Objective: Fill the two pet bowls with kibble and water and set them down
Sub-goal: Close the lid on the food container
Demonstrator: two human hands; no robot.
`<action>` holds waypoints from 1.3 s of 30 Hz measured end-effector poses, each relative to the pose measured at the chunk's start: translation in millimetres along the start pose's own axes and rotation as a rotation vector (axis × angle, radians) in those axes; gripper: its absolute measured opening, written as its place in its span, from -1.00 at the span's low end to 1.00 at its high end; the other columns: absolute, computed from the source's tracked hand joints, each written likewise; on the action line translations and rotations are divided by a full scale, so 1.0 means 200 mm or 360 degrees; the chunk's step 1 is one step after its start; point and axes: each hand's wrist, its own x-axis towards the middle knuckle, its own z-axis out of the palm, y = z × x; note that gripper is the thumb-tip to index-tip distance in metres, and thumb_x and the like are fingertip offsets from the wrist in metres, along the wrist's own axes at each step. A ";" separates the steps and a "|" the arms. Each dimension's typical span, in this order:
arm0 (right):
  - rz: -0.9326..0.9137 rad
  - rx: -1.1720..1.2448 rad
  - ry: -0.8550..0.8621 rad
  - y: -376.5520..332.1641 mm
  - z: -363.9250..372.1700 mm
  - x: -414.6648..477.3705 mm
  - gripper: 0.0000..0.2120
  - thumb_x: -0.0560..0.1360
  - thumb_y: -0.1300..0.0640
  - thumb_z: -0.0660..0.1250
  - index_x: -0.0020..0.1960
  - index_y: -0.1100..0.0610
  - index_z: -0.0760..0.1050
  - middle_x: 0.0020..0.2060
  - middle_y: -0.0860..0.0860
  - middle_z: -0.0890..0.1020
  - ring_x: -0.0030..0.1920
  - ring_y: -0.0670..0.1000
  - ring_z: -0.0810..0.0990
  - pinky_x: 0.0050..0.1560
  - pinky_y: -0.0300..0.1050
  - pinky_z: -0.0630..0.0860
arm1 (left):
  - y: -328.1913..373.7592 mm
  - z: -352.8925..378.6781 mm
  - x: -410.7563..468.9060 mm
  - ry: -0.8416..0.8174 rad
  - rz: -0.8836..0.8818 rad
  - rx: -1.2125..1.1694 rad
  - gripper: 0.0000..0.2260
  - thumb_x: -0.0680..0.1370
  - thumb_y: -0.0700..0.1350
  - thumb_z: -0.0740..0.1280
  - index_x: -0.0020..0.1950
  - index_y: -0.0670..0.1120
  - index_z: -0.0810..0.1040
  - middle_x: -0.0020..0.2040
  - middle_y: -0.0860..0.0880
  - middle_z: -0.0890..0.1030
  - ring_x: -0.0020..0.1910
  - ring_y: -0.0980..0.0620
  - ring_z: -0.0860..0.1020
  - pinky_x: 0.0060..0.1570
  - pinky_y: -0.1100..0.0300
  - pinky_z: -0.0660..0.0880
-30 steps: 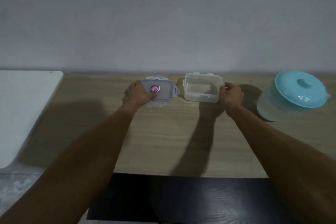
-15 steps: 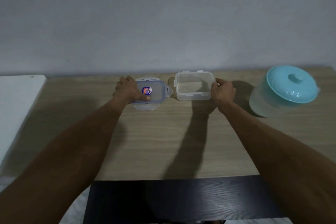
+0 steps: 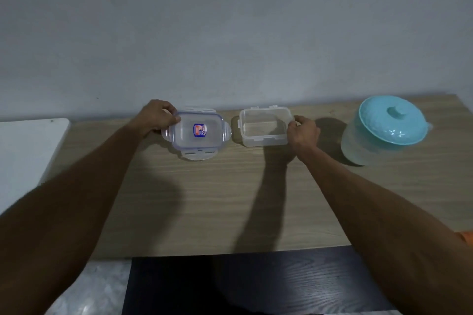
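On the far edge of the table: two clear plastic tubs serve as pet bowls, side by side near the wall.
Open tub [image 3: 265, 126]: rectangular, lidless, apparently empty; right hand [image 3: 303, 132] curls its fingers round the right end wall, closed on it.
Lidded tub [image 3: 197, 130]: just left of the open one, a small gap between; snap flaps splayed, sticker on top; left hand [image 3: 160, 116] grips its far-left corner, fingers wrapped on the rim.
Handling: both look light, thin-walled and fairly stiff; likely to slide on the wood table [image 3: 230, 199], and sloshy once filled. Best held by the end walls or under the rim.
Beyond the right grip: round container with teal lid [image 3: 386, 130], well apart; contents hidden.
Beyond the left grip: white surface [image 3: 28, 146] beside the table.
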 end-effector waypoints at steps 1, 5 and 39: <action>0.0007 0.0010 -0.0006 0.00 0.00 0.00 -0.66 0.61 0.17 0.18 0.32 0.17 0.55 0.23 0.25 0.61 0.27 0.26 0.54 0.33 0.00 0.43 | 0.02 -0.05 -0.01 0.0013 0.0007 -0.0007 -0.95 0.50 -0.20 0.44 -0.08 -0.14 0.59 -0.34 -0.14 0.52 -0.46 -0.01 0.44 -0.43 0.25 0.45; 0.0025 0.0063 -0.0032 0.00 -0.01 -0.01 -0.66 0.61 0.17 0.18 0.33 0.15 0.55 0.24 0.24 0.61 0.26 0.26 0.55 0.31 0.00 0.44 | 0.13 -0.18 -0.03 0.0071 0.0059 -0.0183 -0.92 0.51 -0.20 0.45 -0.17 -0.10 0.58 -0.45 -0.11 0.54 -0.62 0.12 0.48 -0.57 0.29 0.47; -0.0036 0.0253 -0.0090 0.08 -0.10 0.19 -0.85 0.55 0.06 0.35 -0.10 0.14 0.56 -0.14 0.09 0.63 -0.11 0.05 0.53 -0.06 -0.15 0.41 | 0.52 0.59 0.01 -0.0109 0.0096 -0.0366 -0.67 0.53 -0.06 0.43 0.24 -0.17 0.59 0.18 -0.22 0.62 -0.07 -0.07 0.60 -0.15 0.20 0.57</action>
